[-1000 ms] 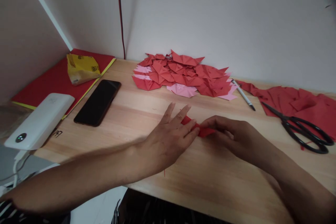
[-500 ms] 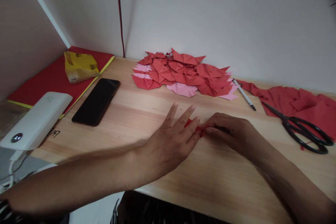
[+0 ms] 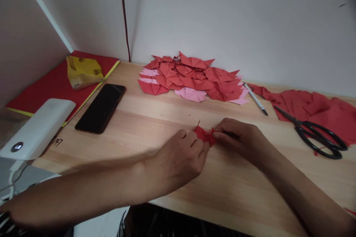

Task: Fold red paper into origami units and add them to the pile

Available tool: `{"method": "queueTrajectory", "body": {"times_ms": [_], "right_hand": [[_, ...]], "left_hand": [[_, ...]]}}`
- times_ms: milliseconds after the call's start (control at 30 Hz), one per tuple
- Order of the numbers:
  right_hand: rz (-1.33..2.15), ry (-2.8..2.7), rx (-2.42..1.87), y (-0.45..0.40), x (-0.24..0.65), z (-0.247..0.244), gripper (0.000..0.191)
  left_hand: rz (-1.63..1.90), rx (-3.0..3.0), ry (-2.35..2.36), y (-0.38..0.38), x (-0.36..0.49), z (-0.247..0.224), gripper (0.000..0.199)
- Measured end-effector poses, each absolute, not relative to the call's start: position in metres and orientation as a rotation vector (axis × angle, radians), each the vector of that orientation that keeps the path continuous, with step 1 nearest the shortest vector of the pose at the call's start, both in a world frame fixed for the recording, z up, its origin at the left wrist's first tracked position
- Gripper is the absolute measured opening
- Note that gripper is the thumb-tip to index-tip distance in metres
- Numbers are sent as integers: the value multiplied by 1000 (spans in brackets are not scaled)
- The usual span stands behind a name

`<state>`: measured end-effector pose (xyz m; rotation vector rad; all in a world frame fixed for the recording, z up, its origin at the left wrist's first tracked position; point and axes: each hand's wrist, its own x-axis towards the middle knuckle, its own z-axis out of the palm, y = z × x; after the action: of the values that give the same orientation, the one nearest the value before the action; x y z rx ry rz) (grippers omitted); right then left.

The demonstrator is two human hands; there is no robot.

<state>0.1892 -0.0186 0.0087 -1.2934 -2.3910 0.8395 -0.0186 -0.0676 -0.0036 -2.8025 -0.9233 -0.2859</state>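
A small folded piece of red paper (image 3: 204, 134) is held just above the wooden table (image 3: 144, 129), between my two hands. My left hand (image 3: 185, 155) has its fingers curled against the paper's left and lower side. The thumb and forefinger of my right hand (image 3: 239, 135) pinch its right end. A pointed tip of the paper sticks up at the upper left. My left fingers hide part of its lower edge.
Behind lies a heap of folded red and pink papers (image 3: 191, 77). A pen (image 3: 256, 100), black scissors (image 3: 319, 133) and crumpled red sheets (image 3: 314, 103) lie at right. At left are a phone (image 3: 100, 108), a white power bank (image 3: 40, 127) and a yellow packet (image 3: 85, 73) on a red sheet (image 3: 41, 81).
The spread fingers of my left hand have curled in, and more of the red paper shows. My right hand keeps its pinch. The whole view has shifted slightly.
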Motion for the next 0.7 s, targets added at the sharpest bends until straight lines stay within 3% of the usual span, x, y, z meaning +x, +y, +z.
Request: {"method": "queueTrajectory", "body": {"times_ms": [300,700], "right_hand": [[654,-2432,-1505,-20,180,6,19],[1088,-2342,-1266,-17,195,15,21]], "left_hand": [[-258,-2773,-889,-71,-18,-1,24],[-241,-2828,-993,-67,-22,4,21]]}}
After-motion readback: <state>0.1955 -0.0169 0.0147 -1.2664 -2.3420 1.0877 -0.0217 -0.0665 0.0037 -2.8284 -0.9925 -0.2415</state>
